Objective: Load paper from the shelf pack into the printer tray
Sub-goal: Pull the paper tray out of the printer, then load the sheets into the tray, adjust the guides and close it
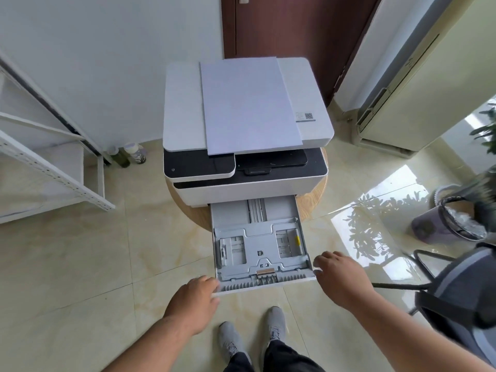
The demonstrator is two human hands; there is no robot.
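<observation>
Both hands at the near corners of the pulled-out printer tray, paper waiting on the lid.

At far left stands a white metal shelf. The left hand grips the tray at its near left corner, fingers curled against the front edge. The tray is drawn out towards us from the printer, no sheets in it. The paper stack lies on the printer's lid. The right hand rests at the near right corner, fingers loosely bent; whether it grips I cannot tell.
</observation>
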